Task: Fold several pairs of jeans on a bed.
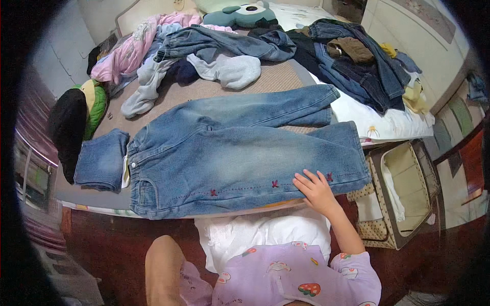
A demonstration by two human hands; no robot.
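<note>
A bed (286,77) with a beige woven mat fills the room's middle, with a dark reddish floor (112,234) below its near edge. A pair of blue jeans (240,153) lies spread flat along that edge, waistband to the left and legs to the right, with red stitched motifs on the near leg. The right hand (314,189) rests palm-down on that leg near its hem, fingers loosely apart; the left hand is out of view, so its state cannot be told. Just beside the waistband sits a folded denim piece (101,160). Farther back lie a pale grey garment (235,71), pink clothing (127,53) and a teal plush toy (237,18). Dark denim (352,76) is heaped at the right, and a beige fabric box (416,191) stands beside the bed.
</note>
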